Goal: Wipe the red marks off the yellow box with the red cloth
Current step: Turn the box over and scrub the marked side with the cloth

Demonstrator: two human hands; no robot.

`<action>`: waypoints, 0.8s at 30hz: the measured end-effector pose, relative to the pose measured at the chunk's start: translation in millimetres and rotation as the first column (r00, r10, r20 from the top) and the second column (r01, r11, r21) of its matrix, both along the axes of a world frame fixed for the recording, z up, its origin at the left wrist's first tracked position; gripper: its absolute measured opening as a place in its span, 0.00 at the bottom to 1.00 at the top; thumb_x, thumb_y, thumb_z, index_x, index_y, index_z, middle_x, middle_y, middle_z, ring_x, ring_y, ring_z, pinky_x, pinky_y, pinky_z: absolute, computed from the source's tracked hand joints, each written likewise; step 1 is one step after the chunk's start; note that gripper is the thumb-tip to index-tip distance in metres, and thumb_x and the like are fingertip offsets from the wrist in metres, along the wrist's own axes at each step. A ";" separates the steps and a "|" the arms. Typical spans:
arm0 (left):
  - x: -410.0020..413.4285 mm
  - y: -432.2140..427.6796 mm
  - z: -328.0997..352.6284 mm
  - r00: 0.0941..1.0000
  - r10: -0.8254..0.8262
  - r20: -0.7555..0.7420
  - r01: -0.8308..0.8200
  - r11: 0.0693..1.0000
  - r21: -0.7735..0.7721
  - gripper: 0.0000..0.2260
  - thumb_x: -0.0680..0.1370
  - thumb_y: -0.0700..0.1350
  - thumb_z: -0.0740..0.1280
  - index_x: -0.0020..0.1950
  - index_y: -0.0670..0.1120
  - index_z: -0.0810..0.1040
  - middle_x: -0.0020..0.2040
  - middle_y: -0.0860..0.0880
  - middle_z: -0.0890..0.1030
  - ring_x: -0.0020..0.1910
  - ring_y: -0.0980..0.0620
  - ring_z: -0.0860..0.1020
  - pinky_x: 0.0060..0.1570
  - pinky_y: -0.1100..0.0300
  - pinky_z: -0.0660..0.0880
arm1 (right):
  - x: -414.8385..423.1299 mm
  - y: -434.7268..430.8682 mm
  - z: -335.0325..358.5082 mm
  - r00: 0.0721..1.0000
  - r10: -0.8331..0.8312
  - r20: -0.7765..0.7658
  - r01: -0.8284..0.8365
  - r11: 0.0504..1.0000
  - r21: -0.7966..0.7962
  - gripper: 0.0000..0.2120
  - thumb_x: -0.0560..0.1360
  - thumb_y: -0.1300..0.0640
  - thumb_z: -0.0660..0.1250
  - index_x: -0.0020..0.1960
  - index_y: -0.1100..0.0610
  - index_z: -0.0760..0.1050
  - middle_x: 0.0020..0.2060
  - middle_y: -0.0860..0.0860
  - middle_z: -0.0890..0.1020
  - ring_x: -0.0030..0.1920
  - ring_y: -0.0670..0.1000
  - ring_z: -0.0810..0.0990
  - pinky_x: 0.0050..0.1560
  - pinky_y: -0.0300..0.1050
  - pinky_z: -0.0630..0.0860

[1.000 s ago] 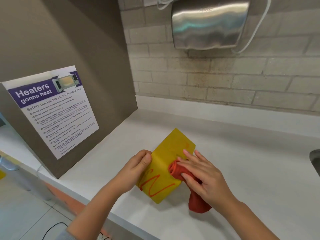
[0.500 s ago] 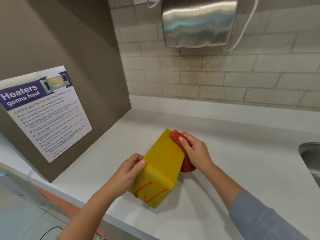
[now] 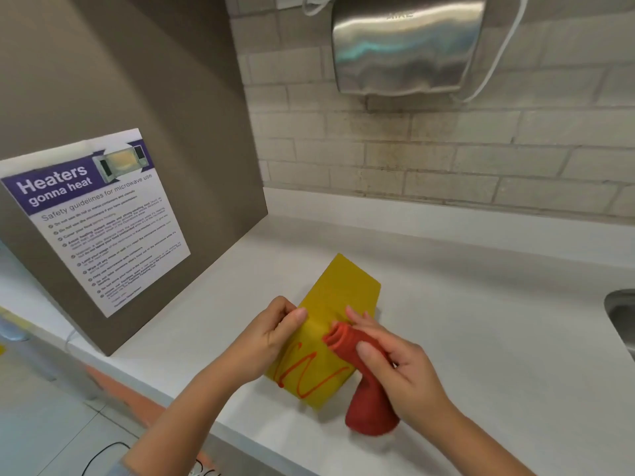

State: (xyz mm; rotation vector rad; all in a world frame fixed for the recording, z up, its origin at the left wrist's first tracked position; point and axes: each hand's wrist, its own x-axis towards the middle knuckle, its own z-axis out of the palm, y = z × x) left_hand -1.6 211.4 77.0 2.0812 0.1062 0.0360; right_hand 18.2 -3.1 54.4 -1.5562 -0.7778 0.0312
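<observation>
The yellow box lies on the white counter, near its front edge. A red zigzag mark covers the near half of its top face; the far half looks plain yellow. My left hand grips the box's left edge, thumb on top. My right hand holds the rolled red cloth, whose bunched end presses on the box's top just above the red mark. The cloth's tail hangs down to the counter at the box's right side.
A grey panel with a microwave safety poster stands at the left. A steel hand dryer hangs on the brick wall. A sink rim shows at the right edge. The counter's front edge runs just below the box.
My right hand has pulled the cloth back from the box's far end to its middle, beside the red mark. My left hand keeps its hold on the box's left edge.
</observation>
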 end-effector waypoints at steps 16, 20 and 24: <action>1.6 -0.9 2.4 0.988 -0.148 0.032 0.151 0.969 -0.194 0.34 0.67 0.71 0.62 0.69 0.58 0.68 0.65 0.65 0.74 0.63 0.65 0.73 0.54 0.74 0.71 | 148.1 17.9 -4.0 0.952 -0.301 -0.055 0.280 0.928 -0.246 0.12 0.80 0.51 0.60 0.56 0.53 0.80 0.47 0.49 0.84 0.48 0.49 0.81 0.53 0.47 0.75; 5.2 -3.6 6.7 0.988 -0.157 0.016 0.157 0.969 -0.191 0.41 0.64 0.74 0.62 0.72 0.54 0.67 0.67 0.62 0.72 0.63 0.65 0.73 0.53 0.73 0.72 | 140.3 22.4 -10.9 0.956 -0.288 -0.061 0.268 0.936 -0.226 0.13 0.80 0.51 0.60 0.59 0.53 0.79 0.52 0.51 0.84 0.52 0.49 0.80 0.56 0.47 0.75; 10.0 -7.6 11.0 0.989 -0.147 -0.010 0.142 0.968 -0.207 0.39 0.65 0.71 0.63 0.72 0.54 0.67 0.66 0.57 0.74 0.59 0.63 0.76 0.50 0.70 0.75 | 113.1 20.9 -6.3 0.970 -0.229 -0.081 0.215 0.964 -0.158 0.11 0.79 0.50 0.61 0.57 0.48 0.79 0.49 0.43 0.83 0.50 0.42 0.81 0.54 0.42 0.75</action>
